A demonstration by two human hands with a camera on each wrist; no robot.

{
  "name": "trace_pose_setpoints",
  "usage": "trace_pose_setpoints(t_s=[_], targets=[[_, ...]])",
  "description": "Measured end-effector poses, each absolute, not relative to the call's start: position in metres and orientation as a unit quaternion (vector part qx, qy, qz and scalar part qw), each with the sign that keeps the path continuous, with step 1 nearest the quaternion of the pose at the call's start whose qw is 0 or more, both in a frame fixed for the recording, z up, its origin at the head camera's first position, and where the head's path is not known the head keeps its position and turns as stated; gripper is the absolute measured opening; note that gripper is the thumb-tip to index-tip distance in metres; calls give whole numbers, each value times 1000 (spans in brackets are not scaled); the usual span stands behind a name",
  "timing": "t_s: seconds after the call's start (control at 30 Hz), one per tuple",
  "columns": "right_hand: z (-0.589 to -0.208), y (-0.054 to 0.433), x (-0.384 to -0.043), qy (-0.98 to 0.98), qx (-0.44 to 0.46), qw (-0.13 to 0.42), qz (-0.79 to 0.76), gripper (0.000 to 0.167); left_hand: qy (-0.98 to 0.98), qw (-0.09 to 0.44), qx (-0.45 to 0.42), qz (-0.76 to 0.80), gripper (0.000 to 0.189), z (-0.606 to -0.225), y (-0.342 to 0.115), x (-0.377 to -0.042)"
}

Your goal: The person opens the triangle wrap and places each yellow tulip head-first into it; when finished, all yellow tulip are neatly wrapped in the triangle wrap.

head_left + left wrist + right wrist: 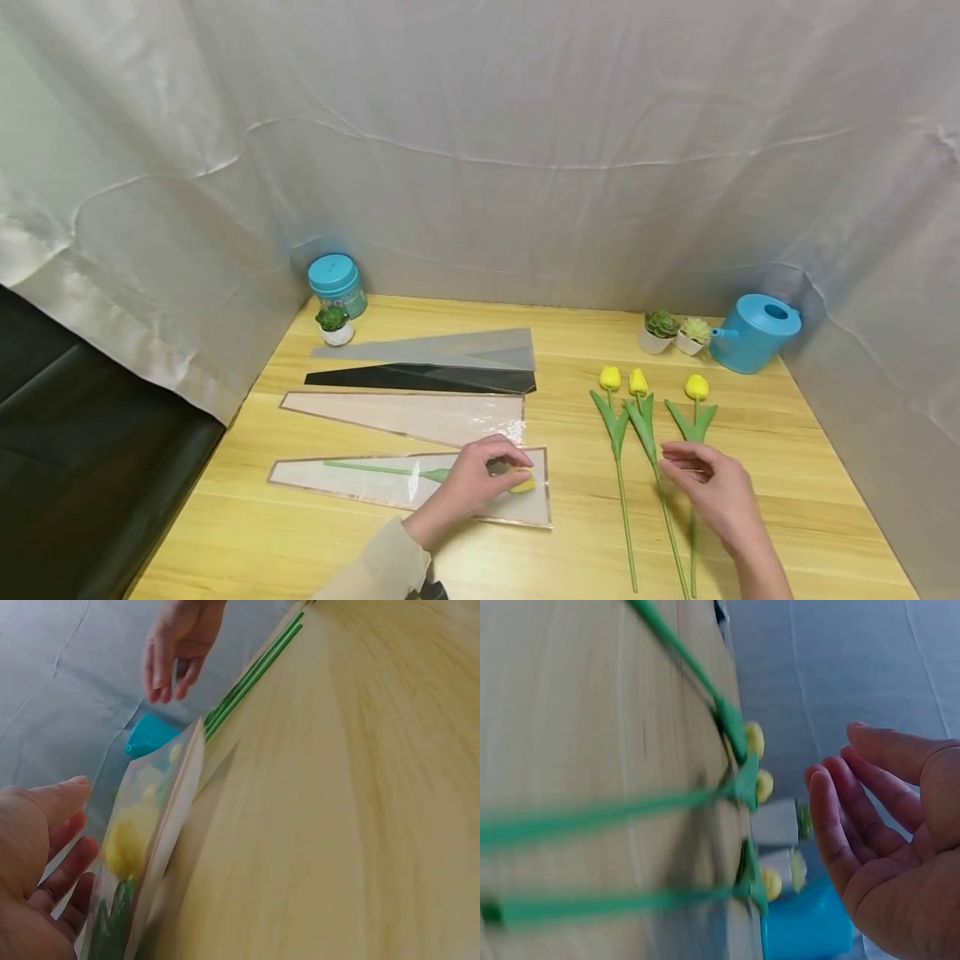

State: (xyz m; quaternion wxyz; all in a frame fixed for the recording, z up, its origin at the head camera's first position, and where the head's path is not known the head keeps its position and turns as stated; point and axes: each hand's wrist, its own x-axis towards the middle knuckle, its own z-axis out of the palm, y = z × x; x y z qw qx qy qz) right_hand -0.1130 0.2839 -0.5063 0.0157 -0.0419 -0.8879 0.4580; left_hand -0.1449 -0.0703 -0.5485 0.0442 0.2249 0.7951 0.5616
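In the head view, a yellow tulip (pixel 524 483) with a green stem lies within a clear, tan-edged tapered flower sleeve (pixel 517 510) on the table. My left hand (pixel 474 477) is over the sleeve beside the bloom, its fingers relaxed; the left wrist view shows this hand (pixel 45 862) loosely bent with no object in its grasp. To the right, my right hand (pixel 716 492) hovers over the stems of three loose tulips (pixel 637 382). Seen from the right wrist, that hand (pixel 889 825) has relaxed, slightly bent fingers and holds nothing.
Above the filled sleeve lie another clear sleeve (pixel 420 412), a black sleeve (pixel 390 377) and a grey sleeve (pixel 450 346). A blue-lidded jar (pixel 335 279) and a potted succulent (pixel 335 325) stand back left. At back right are two small succulents (pixel 657 332) and a blue watering can (pixel 750 337).
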Motion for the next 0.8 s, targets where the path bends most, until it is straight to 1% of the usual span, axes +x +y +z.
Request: trace_pose_setpoints(t_s=[0.1,0.3,0.37,0.57,0.8], targets=[[-509,299,-110,-899,-73,9,433,42,800,44,220,557,11,-547,-76,-144],[-519,326,-106,-911,-128,-38,390,51,811,53,205,545,14,-550,-86,-144],[-523,332,-106,-913,-137,-49,381,52,812,54,206,543,16,-552,-87,-144],[-530,340,-109,-916,-152,-68,366,54,809,54,216,544,16,-555,-89,-144],[-530,340,-112,-919,-144,-81,359,58,812,51,214,541,17,-557,-89,-144]])
